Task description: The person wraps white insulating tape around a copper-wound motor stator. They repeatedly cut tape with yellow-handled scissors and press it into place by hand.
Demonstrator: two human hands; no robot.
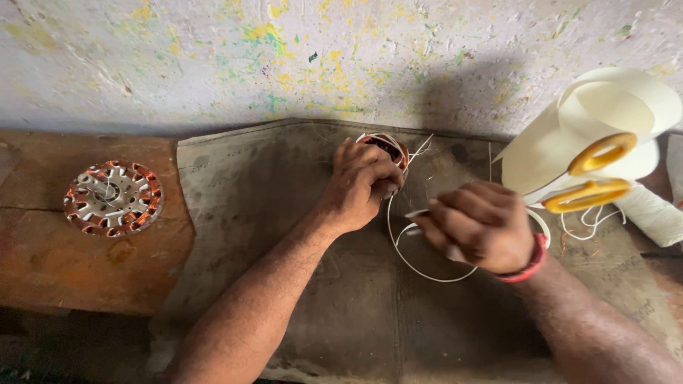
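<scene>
Copper windings already fill the small stator (388,149) that the left hand (363,186) clasps near the wall; white cord (420,267) loops loose from it to the clenched right hand (484,224), so the lacing looks unfinished. A second wound stator (114,197) rests on the worn counter (299,213), below a paint-flecked wall (341,57).

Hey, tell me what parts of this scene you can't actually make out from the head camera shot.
- Wound stator: mostly covered by the left hand; its winding state is hidden.
- Small pale tool in the right hand: the fist hides most of it, and it is blurred, so its kind is unclear.
- Yellow-handled scissors: blades hidden against the white paper roll.
- White spool: cut off by the right edge.
</scene>
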